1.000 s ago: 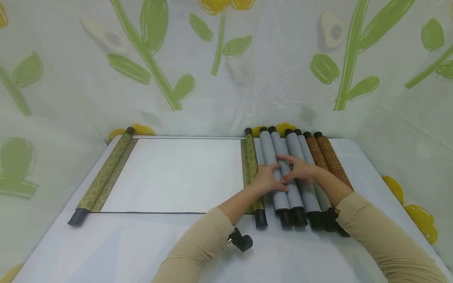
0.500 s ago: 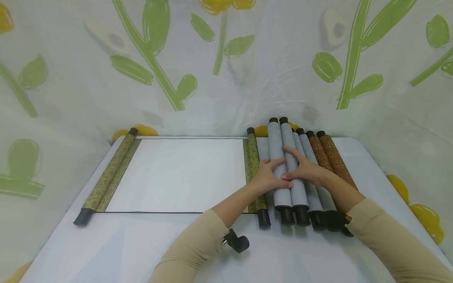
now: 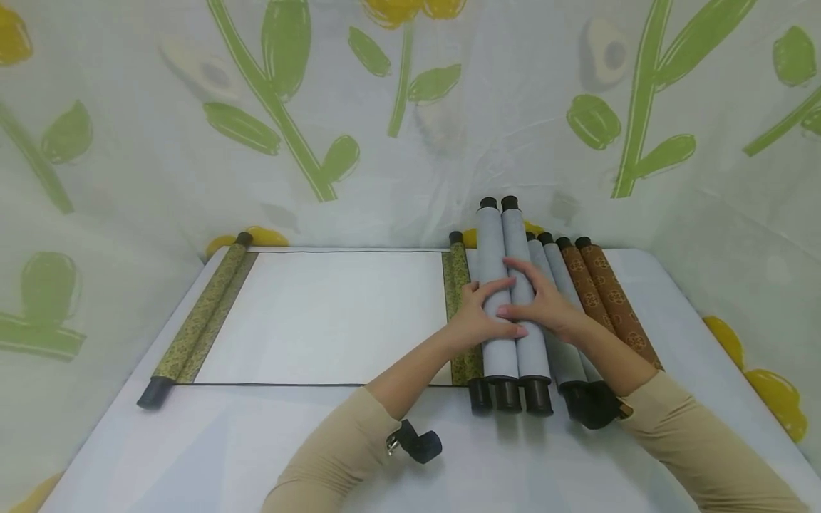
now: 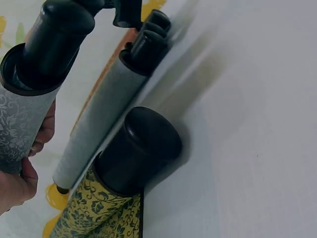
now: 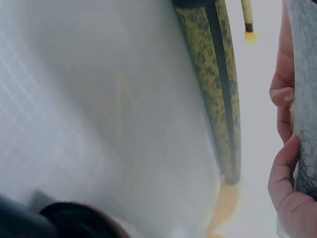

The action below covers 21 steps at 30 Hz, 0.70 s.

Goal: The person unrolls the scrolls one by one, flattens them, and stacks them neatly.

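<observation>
head view: both hands are wrapping around a grey scroll pair, lifting it off the row. left hand is gripping it from the left side, right hand from the right w/ fingers laid over the top; hands are nearly touching across the rolls. the pair is sitting higher than its neighbours, far caps poking up past the table's back edge, near caps hanging just beside the open scroll's right roller. other grey scrolls and brown scrolls are lying side by side to the right on the table. the open scroll is lying flat at left, fully unrolled.

left wrist view: grey roll's black cap is hanging above the table, fingers curling on the patterned grey wrap. yellow roller's cap is resting on the table just below, other scrolls behind.

right wrist view: fingers are clamping the grey roll at frame edge; yellow roller nearby. blurry.

progress, my read: one scroll is out flat, grey pair is picked up but not yet placed anywhere; remaining grey + brown ones look untouched.
</observation>
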Available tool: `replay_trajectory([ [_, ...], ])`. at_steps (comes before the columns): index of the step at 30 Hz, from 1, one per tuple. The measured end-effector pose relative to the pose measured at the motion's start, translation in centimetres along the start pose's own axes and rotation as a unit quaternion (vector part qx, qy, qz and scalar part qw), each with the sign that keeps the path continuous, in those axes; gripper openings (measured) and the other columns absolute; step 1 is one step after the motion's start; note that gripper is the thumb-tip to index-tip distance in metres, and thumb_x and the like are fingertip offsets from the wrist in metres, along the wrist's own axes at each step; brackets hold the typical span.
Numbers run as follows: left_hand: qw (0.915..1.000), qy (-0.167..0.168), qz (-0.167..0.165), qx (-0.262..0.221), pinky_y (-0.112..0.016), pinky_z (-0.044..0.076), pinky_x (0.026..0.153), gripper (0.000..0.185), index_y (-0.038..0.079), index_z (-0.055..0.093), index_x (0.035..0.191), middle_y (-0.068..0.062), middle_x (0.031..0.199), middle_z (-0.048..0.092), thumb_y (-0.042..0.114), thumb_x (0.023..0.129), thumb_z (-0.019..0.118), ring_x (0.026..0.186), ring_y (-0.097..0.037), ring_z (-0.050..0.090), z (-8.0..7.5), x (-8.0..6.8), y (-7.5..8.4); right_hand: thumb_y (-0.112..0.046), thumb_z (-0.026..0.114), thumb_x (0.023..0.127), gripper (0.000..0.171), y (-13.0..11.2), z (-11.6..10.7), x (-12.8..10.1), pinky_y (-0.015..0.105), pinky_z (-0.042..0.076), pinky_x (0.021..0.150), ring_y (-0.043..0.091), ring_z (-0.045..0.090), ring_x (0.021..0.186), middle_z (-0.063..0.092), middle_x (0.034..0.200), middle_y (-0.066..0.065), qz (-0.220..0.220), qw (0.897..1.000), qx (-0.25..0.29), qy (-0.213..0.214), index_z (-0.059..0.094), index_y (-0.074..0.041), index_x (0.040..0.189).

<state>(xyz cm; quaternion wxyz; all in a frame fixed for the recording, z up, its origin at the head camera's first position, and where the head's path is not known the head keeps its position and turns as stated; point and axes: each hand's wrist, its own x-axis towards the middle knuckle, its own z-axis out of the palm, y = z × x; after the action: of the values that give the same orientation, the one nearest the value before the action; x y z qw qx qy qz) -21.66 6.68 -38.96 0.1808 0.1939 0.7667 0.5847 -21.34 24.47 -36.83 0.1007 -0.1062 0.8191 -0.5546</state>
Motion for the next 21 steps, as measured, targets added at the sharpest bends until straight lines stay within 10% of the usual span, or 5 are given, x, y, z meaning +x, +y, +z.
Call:
replay_trajectory([
  [8, 0.9977, -0.023, 0.046, -0.043, -0.038, 0.038, 0.101, 0.072, 0.033, 0.045, 0.14, -0.003, 0.15, 0.031, 0.019, 0.078, 0.077, 0.135, -0.02, 0.031, -1.3, -0.8, -0.1, -0.019, 0.073, 0.082, 0.088, -0.8, 1.3, 0.0, 0.06, 0.025, 0.104, 0.039, 0.015, 0.141, 0.013, 0.156, 0.016, -0.008, 0.999, -0.037, 0.0, 0.02, -0.021, 0.151],
  [21, 0.9963, -0.035, 0.063, -0.046, -0.031, 0.043, 0.093, 0.071, 0.024, 0.046, 0.14, -0.004, 0.143, 0.041, 0.013, 0.077, 0.076, 0.118, -0.016, 0.043, -3.5, -2.4, -0.3, -0.021, 0.078, 0.077, 0.094, -2.0, 3.9, 1.2, 0.059, 0.016, 0.11, 0.032, 0.013, 0.142, 0.013, 0.157, 0.012, -0.025, 0.999, -0.033, -0.004, 0.021, -0.021, 0.151],
])
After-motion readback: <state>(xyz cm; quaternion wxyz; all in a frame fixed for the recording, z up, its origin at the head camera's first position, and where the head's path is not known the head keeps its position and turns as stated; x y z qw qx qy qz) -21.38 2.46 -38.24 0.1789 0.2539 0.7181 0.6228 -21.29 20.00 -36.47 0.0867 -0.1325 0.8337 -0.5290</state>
